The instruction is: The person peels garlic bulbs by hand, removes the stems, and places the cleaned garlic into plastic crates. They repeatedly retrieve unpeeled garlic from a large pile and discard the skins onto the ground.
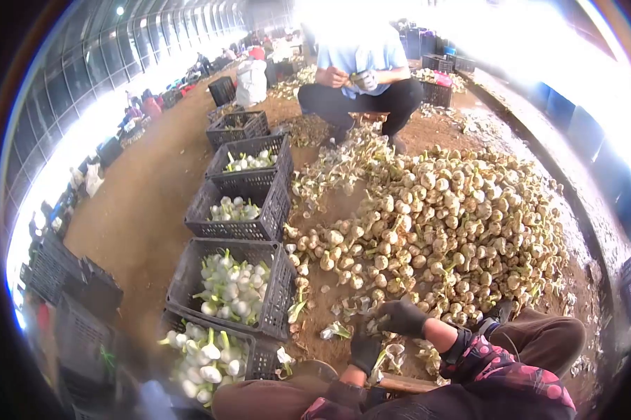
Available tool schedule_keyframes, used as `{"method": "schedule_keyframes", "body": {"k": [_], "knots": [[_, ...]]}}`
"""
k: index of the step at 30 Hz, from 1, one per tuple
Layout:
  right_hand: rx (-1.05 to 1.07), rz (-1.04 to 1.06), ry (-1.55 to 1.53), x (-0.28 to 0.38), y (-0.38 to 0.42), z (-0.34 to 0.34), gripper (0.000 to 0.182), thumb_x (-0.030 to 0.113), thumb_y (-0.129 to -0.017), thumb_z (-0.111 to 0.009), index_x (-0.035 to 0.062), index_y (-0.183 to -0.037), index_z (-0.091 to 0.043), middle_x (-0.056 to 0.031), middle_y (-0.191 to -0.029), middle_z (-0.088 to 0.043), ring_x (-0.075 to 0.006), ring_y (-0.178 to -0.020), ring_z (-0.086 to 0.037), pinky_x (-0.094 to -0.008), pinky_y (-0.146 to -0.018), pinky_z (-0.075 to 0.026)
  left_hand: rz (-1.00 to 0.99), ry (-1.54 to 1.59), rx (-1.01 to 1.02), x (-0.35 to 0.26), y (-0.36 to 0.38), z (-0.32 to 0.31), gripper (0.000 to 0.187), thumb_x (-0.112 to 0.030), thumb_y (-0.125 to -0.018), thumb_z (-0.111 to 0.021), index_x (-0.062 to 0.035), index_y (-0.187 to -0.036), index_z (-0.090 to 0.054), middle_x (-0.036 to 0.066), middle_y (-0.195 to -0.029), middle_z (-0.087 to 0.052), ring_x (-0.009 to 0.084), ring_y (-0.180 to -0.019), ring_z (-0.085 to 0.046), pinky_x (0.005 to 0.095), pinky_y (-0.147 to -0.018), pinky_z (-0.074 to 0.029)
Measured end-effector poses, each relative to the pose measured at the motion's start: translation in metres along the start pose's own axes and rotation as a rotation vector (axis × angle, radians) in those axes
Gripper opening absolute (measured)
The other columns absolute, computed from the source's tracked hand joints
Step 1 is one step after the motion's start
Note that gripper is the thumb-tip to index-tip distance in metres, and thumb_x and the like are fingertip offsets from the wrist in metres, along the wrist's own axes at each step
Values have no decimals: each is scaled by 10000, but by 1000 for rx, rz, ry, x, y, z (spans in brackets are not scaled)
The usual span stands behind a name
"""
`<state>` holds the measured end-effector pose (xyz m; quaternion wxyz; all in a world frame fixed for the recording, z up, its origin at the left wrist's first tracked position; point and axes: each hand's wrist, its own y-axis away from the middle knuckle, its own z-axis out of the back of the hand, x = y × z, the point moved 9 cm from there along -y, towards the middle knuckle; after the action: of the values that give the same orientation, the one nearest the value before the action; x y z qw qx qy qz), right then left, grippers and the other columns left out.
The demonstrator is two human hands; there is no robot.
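My left hand (364, 351), in a dark glove, is closed low in front of my lap. What looks like a garlic bulb (376, 325) shows at its fingertips, partly hidden. My right hand (402, 318), also dark-gloved, reaches in from the right with its fingers bent toward the same spot; whatever lies in its grip is hidden. Just beyond both hands spreads a large heap of unpeeled garlic bulbs (462, 224). Loose garlic skins (394, 357) and a green-stemmed scrap (336, 330) lie on the ground around my hands.
A row of black crates (282, 294) runs along my left; the nearer ones hold clean white garlic (235, 283). Across from me a person in a light blue shirt (361, 59) squats, hands together. Peelings (343, 164) cover the ground between us. A concrete ledge (539, 143) borders the right.
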<state>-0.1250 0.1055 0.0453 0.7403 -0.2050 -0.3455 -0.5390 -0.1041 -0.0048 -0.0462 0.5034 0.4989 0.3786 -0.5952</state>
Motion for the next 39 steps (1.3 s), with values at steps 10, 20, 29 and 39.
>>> {"method": "schedule_keyframes", "body": {"k": [10, 20, 29, 39], "knots": [[-19, 105, -918, 40, 52, 55, 225, 156, -817, -653, 95, -1033, -658, -124, -875, -669, -171, -757, -646, -314, -651, -516, 160, 639, -240, 9, -3, 6, 290, -39, -808, -523, -72, -1094, -557, 137, -1022, -640, 246, -921, -632, 342, -719, -522], [-221, 5, -793, -9, 61, 17, 629, 311, -834, -691, 93, -1342, -392, -134, -1197, -547, -201, -1026, -569, -317, -880, -467, 490, 1318, 521, -75, 21, -61, 249, -199, -909, -510, -38, -1082, -587, 77, -950, -644, 164, -833, -606, 276, -634, -452], [-292, 196, -62, 24, 73, 41, 578, 147, -746, -719, 89, -1274, -492, -172, -1196, -543, -332, -1105, -544, -392, -923, -461, 28, 227, 134, -61, -7, -16, 329, -308, -941, -514, -24, -1090, -586, 51, -926, -614, 115, -795, -558, 275, -649, -457], [-239, 14, -166, -3, 62, 35, 590, 254, -756, -735, 90, -1272, -500, -175, -1237, -525, -320, -1077, -558, -397, -898, -460, 294, 826, 279, -59, 3, -34, 159, -180, -888, -532, -65, -994, -564, 13, -756, -569, 110, -638, -544, 261, -572, -462]]}}
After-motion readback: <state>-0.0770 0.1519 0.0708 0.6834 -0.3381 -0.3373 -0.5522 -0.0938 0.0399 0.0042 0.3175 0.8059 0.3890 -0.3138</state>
